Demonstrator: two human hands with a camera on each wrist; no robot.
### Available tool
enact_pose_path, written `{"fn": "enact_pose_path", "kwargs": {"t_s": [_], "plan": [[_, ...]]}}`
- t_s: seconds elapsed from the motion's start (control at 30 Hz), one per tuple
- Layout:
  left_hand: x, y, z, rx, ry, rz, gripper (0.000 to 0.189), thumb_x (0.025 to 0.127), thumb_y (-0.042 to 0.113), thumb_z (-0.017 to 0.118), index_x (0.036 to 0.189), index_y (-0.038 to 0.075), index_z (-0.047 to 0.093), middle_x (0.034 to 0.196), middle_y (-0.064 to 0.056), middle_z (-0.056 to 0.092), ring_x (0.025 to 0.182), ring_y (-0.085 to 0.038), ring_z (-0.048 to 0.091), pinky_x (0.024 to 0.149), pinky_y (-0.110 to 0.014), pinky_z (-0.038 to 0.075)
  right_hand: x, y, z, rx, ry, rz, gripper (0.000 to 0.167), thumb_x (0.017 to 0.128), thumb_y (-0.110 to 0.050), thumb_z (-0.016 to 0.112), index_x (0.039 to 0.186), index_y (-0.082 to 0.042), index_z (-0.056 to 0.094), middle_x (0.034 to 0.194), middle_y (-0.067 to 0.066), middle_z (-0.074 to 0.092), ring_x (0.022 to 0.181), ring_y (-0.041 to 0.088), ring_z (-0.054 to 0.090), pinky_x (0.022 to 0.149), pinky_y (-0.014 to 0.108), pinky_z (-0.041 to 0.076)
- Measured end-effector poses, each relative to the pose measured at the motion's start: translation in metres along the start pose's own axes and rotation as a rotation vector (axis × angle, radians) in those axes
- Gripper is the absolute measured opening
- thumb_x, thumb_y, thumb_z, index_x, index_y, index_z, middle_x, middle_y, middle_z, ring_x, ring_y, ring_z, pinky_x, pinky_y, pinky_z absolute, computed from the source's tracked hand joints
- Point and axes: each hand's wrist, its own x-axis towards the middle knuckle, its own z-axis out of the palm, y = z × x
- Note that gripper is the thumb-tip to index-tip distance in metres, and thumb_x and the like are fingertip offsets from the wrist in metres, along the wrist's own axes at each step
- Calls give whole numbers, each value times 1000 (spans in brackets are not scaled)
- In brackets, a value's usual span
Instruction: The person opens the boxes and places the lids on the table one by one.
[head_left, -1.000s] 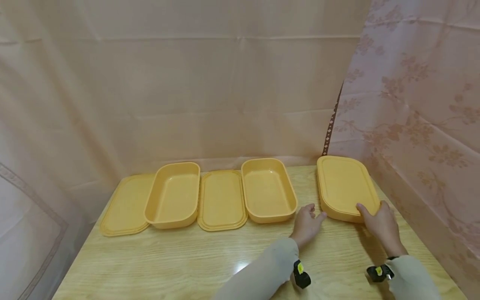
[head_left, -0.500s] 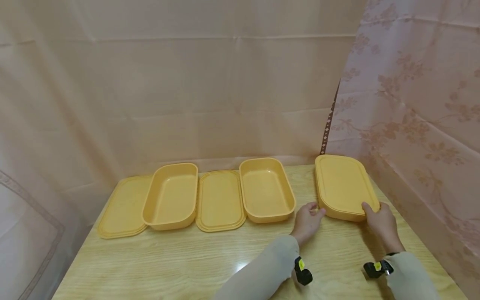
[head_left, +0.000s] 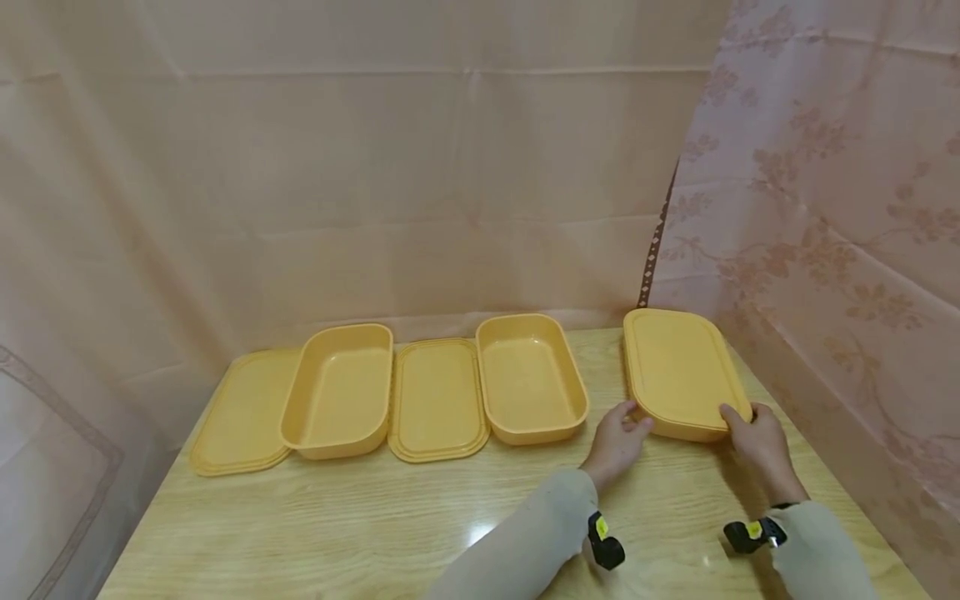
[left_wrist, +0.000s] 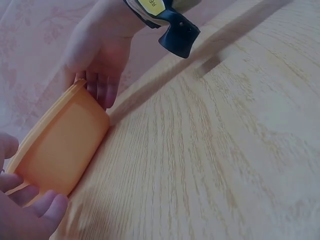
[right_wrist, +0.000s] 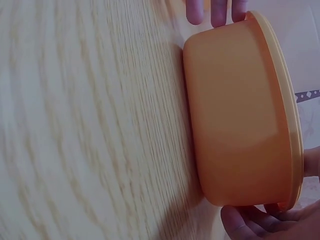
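Note:
A yellow food storage box with its lid on sits at the right of the table. My right hand grips its front right corner, thumb on the lid and fingers down the side. At the front left corner, my left hand holds the box with bent fingers and thumb. The left wrist view has the box's side wall between both hands. In the right wrist view, the box rests on the table, left fingertips against its wall. The inside is hidden by the lid.
To the left, along the back of the wooden table, stand an open yellow box, a flat lid, another open box and a second lid. A beige curtain hangs behind, a floral one at the right.
My left hand has come from beside the box onto its front left corner. The lidded box has shifted slightly left, and my right hand has moved with it.

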Motion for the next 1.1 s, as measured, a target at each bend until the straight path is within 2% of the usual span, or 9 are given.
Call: {"fn": "enact_pose_path", "kwargs": {"t_s": [0.13,0.23,0.33,0.43,0.6,0.83,1.0,1.1], "plan": [[0,0,-1,-10,-15,-1,48,96,24,61,139,7,51,137,-6,57,116,-21,62,91,-29,54,1,0,1,11,26,-3,69,102,-37,34,139,20,26,133,39,39,114,45,43,90,51,43],[0,0,-1,-10,-7,-7,48,95,25,62,139,9,52,136,-5,58,116,-20,62,91,-28,54,1,0,2,14,38,-5,67,102,-37,35,138,19,30,130,37,42,110,42,46,79,38,47],[0,0,-2,-30,0,-2,47,95,25,63,137,8,53,133,-7,61,116,-21,62,91,-29,54,1,1,3,13,54,-8,65,102,-37,37,136,18,34,124,35,47,102,38,51,66,24,44],[1,0,-3,-69,14,3,44,94,24,64,133,5,55,128,-10,63,115,-22,63,91,-30,54,1,3,4,8,66,-9,63,101,-36,38,134,18,37,120,33,50,97,34,53,59,17,41],[3,1,-3,-94,51,13,35,93,22,66,122,5,60,119,-7,66,110,-20,64,90,-28,54,1,3,2,22,71,0,63,101,-37,40,135,17,37,123,33,49,94,28,55,58,14,41],[3,2,-5,-87,91,18,27,90,21,70,111,6,62,110,-7,67,104,-19,65,87,-27,54,-1,2,2,80,54,7,62,101,-34,41,136,17,36,123,32,49,76,4,51,58,15,47],[3,3,-6,-36,176,-24,22,85,26,74,100,12,66,99,-1,69,94,-13,65,79,-24,53,-3,2,3,75,44,7,64,101,-36,42,137,16,35,127,34,48,78,6,52,58,15,47],[2,5,-6,12,217,-56,21,83,31,76,95,17,67,94,4,70,90,-10,64,77,-25,51,-4,0,4,62,50,3,64,101,-36,42,137,16,36,127,34,48,84,13,54,58,14,46]]}}
